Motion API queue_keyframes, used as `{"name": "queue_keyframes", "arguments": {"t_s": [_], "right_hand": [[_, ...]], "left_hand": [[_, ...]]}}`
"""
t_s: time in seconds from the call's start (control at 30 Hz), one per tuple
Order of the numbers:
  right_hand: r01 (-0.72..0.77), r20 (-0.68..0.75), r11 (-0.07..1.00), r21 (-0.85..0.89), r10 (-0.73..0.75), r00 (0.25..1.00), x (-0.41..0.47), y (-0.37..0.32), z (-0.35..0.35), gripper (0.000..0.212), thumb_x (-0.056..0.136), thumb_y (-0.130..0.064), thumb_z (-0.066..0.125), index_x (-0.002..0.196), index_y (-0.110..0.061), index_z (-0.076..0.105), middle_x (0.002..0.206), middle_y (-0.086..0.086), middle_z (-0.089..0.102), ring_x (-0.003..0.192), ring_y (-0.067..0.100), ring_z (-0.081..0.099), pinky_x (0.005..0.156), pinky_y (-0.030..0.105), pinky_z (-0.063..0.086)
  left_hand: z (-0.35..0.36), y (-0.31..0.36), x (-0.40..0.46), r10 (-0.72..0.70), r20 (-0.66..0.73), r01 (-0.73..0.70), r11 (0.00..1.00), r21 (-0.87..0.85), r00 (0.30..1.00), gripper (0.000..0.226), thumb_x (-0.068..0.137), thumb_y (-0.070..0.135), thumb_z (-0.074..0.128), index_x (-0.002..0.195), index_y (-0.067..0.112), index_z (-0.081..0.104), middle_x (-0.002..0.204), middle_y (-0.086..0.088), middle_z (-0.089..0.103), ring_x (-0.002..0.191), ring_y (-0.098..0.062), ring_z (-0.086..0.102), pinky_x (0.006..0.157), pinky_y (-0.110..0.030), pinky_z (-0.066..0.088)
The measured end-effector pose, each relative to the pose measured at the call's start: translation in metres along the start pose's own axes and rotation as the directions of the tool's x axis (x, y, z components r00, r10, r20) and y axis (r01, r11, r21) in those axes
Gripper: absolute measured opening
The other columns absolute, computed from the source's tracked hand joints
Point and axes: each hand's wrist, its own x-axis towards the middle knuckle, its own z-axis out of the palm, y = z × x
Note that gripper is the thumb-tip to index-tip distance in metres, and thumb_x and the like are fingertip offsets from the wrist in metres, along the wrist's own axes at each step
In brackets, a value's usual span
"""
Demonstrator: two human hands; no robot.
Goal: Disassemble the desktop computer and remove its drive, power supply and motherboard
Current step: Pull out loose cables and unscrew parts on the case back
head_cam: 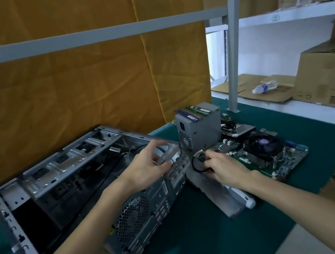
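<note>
The left hand (147,168) pinches a light, stiff drive (167,155) by its edges at the case (65,189) rim, while the right hand (220,165) grips a limp cable (196,164) (motherboard (279,158) and supply (199,130) lie out on the table (205,243)).

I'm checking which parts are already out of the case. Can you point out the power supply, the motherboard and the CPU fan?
power supply (202,130): head view, its grey side panel.
motherboard (294,154): head view, green board's right end.
CPU fan (262,143): head view, fan hub.

The computer case (78,187) lies on the bench (192,234) at nine o'clock; the power supply (199,128) stands at twelve, the motherboard (263,154) at three, memory sticks (198,109) on the supply.
</note>
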Motion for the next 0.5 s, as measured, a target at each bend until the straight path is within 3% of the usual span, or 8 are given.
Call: {"name": "queue_keyframes", "arguments": {"t_s": [0.07, 0.17, 0.27, 0.37, 0.43, 0.5], "right_hand": [[-0.008, 0.025, 1.0, -0.01, 0.009, 1.0, -0.002, 0.001, 0.002, 0.017, 0.098, -0.017, 0.063, 0.11, -0.011, 0.071, 0.105, 0.001, 0.041, 0.099, 0.03, 0.055, 0.075, 0.043, 0.046], [-0.105, -0.067, 0.991, 0.077, 0.111, 0.992, -0.003, 0.005, -0.001, 0.018, 0.095, -0.011, 0.064, 0.111, -0.009, 0.073, 0.103, -0.001, 0.045, 0.105, 0.027, 0.055, 0.08, 0.034, 0.044], [-0.204, -0.16, 0.955, 0.215, 0.24, 0.957, 0.001, 0.003, -0.008, 0.026, 0.092, -0.012, 0.072, 0.118, -0.006, 0.074, 0.107, 0.006, 0.058, 0.102, 0.027, 0.06, 0.087, 0.035, 0.049], [-0.226, -0.171, 0.938, 0.264, 0.276, 0.946, 0.006, -0.007, -0.006, 0.016, 0.09, -0.014, 0.075, 0.104, -0.008, 0.078, 0.102, 0.009, 0.063, 0.096, 0.028, 0.062, 0.084, 0.034, 0.05], [-0.269, -0.117, 0.936, 0.228, 0.301, 0.946, 0.01, -0.014, 0.0, 0.01, 0.091, -0.016, 0.073, 0.097, -0.009, 0.076, 0.103, 0.009, 0.062, 0.095, 0.031, 0.063, 0.081, 0.039, 0.053], [-0.305, -0.048, 0.948, 0.086, 0.31, 0.949, 0.012, -0.015, 0.005, 0.011, 0.092, -0.018, 0.07, 0.099, -0.01, 0.074, 0.108, 0.009, 0.062, 0.099, 0.033, 0.063, 0.08, 0.042, 0.053]], "left_hand": [[0.0, 0.001, -0.002, -0.004, -0.006, 0.004, 1.0, -0.013, 1.0, 0.05, 0.096, 0.034, 0.064, 0.141, 0.034, 0.04, 0.087, 0.002, 0.063, 0.061, -0.008, 0.057, 0.067, -0.032, 0.049], [-0.001, 0.003, -0.002, -0.009, -0.011, 0.009, 1.0, -0.021, 1.0, 0.05, 0.096, 0.032, 0.064, 0.14, 0.034, 0.041, 0.082, 0.004, 0.062, 0.049, -0.002, 0.05, 0.058, -0.023, 0.04], [0.0, 0.003, -0.003, -0.012, -0.011, 0.012, 1.0, -0.017, 1.0, 0.049, 0.097, 0.032, 0.064, 0.14, 0.034, 0.041, 0.084, 0.002, 0.062, 0.048, -0.001, 0.05, 0.059, -0.024, 0.041], [-0.001, 0.003, -0.003, -0.002, -0.014, 0.002, 1.0, -0.012, 1.0, 0.048, 0.097, 0.031, 0.063, 0.14, 0.034, 0.041, 0.083, 0.002, 0.063, 0.049, -0.001, 0.051, 0.061, -0.026, 0.042], [-0.001, 0.004, -0.004, 0.01, -0.019, -0.01, 1.0, -0.009, 1.0, 0.049, 0.097, 0.03, 0.064, 0.14, 0.033, 0.042, 0.081, 0.003, 0.063, 0.051, -0.001, 0.052, 0.062, -0.027, 0.042], [-0.001, 0.004, -0.005, 0.01, -0.026, -0.01, 1.0, 0.001, 1.0, 0.048, 0.096, 0.028, 0.064, 0.139, 0.031, 0.043, 0.083, 0.003, 0.065, 0.054, -0.002, 0.054, 0.065, -0.03, 0.045]]}}
